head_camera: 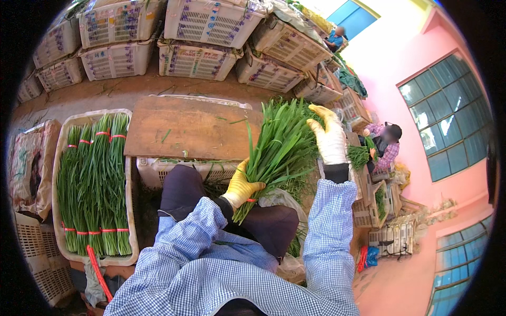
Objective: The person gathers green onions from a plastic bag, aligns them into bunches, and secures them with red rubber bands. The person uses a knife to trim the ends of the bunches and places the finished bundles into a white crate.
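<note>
My left hand (242,187), in a yellow and white work glove, is closed around the lower stalks of a bunch of long flat green leaves, probably garlic chives (276,138). A red band (250,200) circles the stalks just below the hand. The leaf tips fan out up and to the right, above my right knee. My right hand (328,134), gloved alike, is raised beside the leaf tips with thumb and fingers apart and holds nothing. To the left of the bunch lies a wooden board (189,126) with a few loose leaf bits on it.
A white plastic crate (131,177) at left holds several red-banded bunches. Stacked crates (213,23) line the far side. One person (385,146) holding greens sits at right; another person (336,39) is farther back. A plastic bag (290,199) lies by my right knee.
</note>
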{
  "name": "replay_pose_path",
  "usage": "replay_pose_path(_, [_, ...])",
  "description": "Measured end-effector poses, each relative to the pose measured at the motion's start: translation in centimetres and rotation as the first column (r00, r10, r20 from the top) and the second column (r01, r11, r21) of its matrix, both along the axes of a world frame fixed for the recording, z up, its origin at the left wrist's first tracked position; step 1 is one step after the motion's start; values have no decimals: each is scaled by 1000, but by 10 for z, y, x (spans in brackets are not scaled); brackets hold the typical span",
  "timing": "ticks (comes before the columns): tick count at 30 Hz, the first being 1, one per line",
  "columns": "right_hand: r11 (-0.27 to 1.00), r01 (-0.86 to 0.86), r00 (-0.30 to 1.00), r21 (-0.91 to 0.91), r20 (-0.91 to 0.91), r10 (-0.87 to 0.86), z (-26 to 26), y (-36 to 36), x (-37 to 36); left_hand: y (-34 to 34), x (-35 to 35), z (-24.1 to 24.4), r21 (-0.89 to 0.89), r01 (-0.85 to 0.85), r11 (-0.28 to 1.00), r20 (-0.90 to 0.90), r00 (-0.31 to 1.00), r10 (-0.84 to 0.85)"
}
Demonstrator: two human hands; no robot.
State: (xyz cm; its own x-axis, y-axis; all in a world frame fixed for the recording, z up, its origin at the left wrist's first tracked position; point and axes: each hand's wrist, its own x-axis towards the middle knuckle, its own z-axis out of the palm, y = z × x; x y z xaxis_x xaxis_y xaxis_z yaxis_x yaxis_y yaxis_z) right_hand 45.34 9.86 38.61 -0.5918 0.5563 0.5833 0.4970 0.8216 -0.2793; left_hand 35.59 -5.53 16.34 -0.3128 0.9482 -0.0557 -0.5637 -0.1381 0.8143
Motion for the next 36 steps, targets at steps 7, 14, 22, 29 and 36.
replay_pose_path(7, [934, 339, 907, -113, 305, -292, -5, 14, -13, 0, 3, -3, 51, -18, 999, 36, 999, 17])
replay_pose_path(14, [785, -284, 824, -550, -558, -93, -21, 36, 8, 1, 7, 0, 45, -49, 998, -55, 997, 51])
replay_pose_path(22, [967, -246, 969, -72, 20, 248, 16, -15, -29, 13, 17, -28, 48, -143, 989, -196, 969, 150])
replay_pose_path(29, [953, -235, 830, 189, 550, 95, -3, -24, -53, 16, 20, -31, 57, -156, 986, -206, 965, 165])
replay_pose_path(36, [982, -186, 886, -26, 426, 180, -21, -9, -60, 17, 18, -33, 66, -166, 984, -206, 963, 176])
